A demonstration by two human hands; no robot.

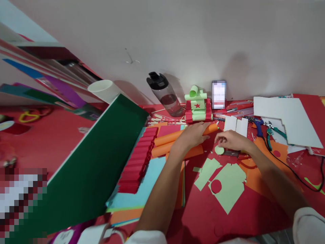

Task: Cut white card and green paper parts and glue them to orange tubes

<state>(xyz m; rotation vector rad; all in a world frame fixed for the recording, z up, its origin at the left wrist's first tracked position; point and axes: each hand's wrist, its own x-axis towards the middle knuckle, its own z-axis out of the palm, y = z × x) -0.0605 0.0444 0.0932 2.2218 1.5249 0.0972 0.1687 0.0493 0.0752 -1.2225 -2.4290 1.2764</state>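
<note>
My left hand (194, 134) is wrapped over an orange paper roll (167, 138), near its right end. More orange paper rolls (162, 149) lie beside it, partly under my wrist. To the right, my right hand (231, 140) has its fingers curled, and the fingertips pinch the top edge of a light green paper circle (219, 150). Below the hands are cut light green paper scraps (230, 183), with a red paper circle (216, 186) on one. A pleated red paper strip (138, 159) lies to the left of my left forearm.
At the wall stand a water bottle (167, 98), a green-and-red paper model (198, 106) and a phone (219, 95). A glue gun (258, 127) with a trailing cord and pliers (275, 130) lie right, by white board (286, 112). A dark green board (101, 156) leans at left.
</note>
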